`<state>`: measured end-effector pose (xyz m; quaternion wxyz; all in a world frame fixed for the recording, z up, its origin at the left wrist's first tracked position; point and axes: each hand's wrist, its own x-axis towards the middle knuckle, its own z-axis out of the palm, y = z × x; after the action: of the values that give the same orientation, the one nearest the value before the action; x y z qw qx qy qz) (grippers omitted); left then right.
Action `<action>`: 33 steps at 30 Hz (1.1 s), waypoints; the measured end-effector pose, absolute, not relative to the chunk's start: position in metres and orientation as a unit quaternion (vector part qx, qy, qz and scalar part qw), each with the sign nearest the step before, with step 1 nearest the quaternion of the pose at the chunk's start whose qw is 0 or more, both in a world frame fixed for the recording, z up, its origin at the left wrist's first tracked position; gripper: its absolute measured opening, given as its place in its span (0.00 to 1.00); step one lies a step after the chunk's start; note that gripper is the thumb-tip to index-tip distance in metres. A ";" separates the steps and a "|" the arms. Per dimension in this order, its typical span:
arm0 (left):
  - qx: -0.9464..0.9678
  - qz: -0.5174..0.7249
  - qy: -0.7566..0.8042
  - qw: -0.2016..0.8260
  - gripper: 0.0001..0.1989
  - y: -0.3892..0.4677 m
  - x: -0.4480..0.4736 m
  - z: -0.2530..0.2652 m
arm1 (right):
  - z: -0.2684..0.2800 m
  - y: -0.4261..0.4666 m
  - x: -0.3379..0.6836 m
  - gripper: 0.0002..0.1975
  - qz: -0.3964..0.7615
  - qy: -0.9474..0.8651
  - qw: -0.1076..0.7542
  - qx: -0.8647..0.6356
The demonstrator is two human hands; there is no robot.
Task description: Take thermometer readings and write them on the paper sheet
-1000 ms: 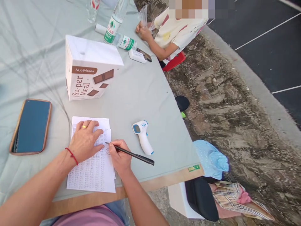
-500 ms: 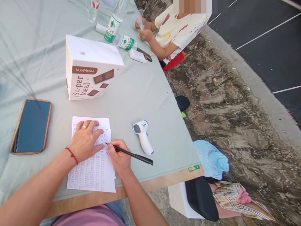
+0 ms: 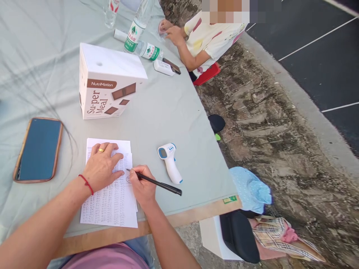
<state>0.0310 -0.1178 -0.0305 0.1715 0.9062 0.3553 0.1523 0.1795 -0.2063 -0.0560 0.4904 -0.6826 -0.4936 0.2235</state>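
Sheets of paper (image 3: 112,209) covered in rows of small writing lie near the front edge of the table. My left hand (image 3: 103,164) rests flat on the upper part of the sheets, fingers spread. In my right hand (image 3: 143,185) is a black pen (image 3: 159,183), pinched between thumb and fingers, its tip at the paper's right side. A circled mark shows just below the tip. To the right of this hand lies a white and blue infrared thermometer (image 3: 170,162). Left of the papers is a phone (image 3: 39,149) in a brown case.
A white box (image 3: 112,82) stands behind the papers. Farther back are an upright water bottle (image 3: 134,33), a lying bottle (image 3: 150,50) and a small white box (image 3: 163,67). Another person (image 3: 199,41) sits at the far right side. A black-topped seat (image 3: 238,235) and a plaid bag (image 3: 272,233) are beyond the table's edge.
The other person's hands have lowered toward the table with the clear plastic. My hands and the pen look nearly unmoved; the view has shifted slightly.
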 end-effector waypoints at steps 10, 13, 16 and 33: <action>0.905 0.164 0.353 0.170 0.14 -0.117 0.030 -0.033 | -0.057 -0.206 0.180 0.06 0.219 -0.487 0.496 -0.685; 0.905 0.164 0.353 0.170 0.15 -0.117 0.030 -0.033 | -0.058 -0.207 0.180 0.06 0.216 -0.483 0.501 -0.685; 0.905 0.161 0.354 0.173 0.15 -0.117 0.031 -0.032 | -0.058 -0.207 0.180 0.06 0.215 -0.480 0.506 -0.683; 0.904 0.159 0.355 0.175 0.15 -0.117 0.031 -0.031 | -0.058 -0.208 0.179 0.06 0.208 -0.465 0.511 -0.692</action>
<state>0.0307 -0.1168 -0.0309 0.1749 0.9044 0.3553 0.1589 0.1789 -0.2075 -0.0582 0.5111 -0.6925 -0.4646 0.2085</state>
